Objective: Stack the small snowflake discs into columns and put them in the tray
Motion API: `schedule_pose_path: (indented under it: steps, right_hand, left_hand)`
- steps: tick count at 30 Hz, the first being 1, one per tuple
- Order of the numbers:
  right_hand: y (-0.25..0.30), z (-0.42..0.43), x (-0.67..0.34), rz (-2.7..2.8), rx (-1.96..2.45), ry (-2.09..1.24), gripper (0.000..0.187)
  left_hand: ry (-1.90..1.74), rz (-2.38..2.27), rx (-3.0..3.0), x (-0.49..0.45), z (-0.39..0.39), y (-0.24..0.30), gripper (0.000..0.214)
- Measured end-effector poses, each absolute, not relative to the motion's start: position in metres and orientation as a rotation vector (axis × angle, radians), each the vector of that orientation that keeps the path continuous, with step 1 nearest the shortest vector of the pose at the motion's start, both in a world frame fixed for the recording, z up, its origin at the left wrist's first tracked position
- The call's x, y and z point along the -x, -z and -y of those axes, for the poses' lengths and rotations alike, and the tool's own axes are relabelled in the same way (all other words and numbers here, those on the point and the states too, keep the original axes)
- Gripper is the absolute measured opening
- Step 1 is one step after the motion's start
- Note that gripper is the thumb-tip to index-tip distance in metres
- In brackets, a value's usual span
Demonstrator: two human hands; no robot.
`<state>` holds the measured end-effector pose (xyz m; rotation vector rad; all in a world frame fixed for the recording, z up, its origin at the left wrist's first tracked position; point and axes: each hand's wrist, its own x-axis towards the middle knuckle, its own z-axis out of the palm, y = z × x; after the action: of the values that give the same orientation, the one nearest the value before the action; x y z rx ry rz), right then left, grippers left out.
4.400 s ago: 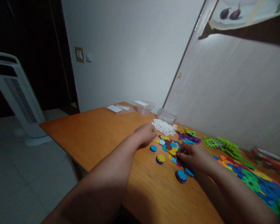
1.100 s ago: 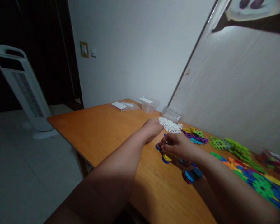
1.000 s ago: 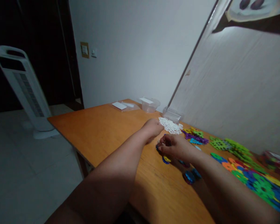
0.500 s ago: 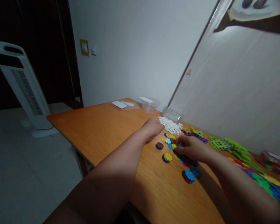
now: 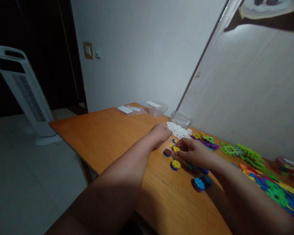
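My left hand is closed with its fingers curled, beside a pile of white lattice pieces; whatever is in it is hidden. Thumb and fingers of my right hand are pinched at a yellow flower-shaped disc, above other small discs partly covered by the hand. Close by stand small stacks: a brown disc over blue, a yellow disc over dark blue, and a light-blue disc on darker ones nearer me. Dark discs lie in shadow beneath my right wrist.
Purple and yellow pieces, green lattice pieces and many-coloured flower pieces lie along the right side. Clear plastic containers and a flat plastic bag sit at the table's back. A white tower fan stands left.
My right hand has moved left and slightly away from me, the yellow disc at its fingertips shifting with it. My left hand has stayed in place.
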<state>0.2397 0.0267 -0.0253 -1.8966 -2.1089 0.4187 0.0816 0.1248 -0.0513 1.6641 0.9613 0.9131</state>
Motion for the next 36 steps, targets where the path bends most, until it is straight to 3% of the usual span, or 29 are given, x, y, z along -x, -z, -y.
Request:
schedule_pose_path:
  steps: [8,15,23,32,36]
  right_hand:
    - [0.036,-0.032,-0.217,2.022,1.854,-0.609,0.027]
    - [0.022,-0.027,-0.256,1.985,1.944,-0.436,0.013]
    - [0.032,-0.022,-0.265,2.071,2.139,-0.308,0.024]
    - [0.034,-0.027,-0.263,2.074,2.184,-0.217,0.020]
    - [0.025,-0.017,-0.253,2.059,2.044,-0.364,0.022]
  left_hand:
    - [-0.916,-0.959,-1.694,-0.079,-0.124,0.048,0.015]
    - [-0.912,-0.983,-1.672,-0.081,-0.124,0.048,0.018]
    - [-0.909,-0.979,-1.667,-0.083,-0.126,0.053,0.021]
    - [-0.908,-0.964,-1.654,-0.083,-0.127,0.055,0.020]
    - [-0.915,-0.965,-1.646,-0.084,-0.128,0.055,0.018]
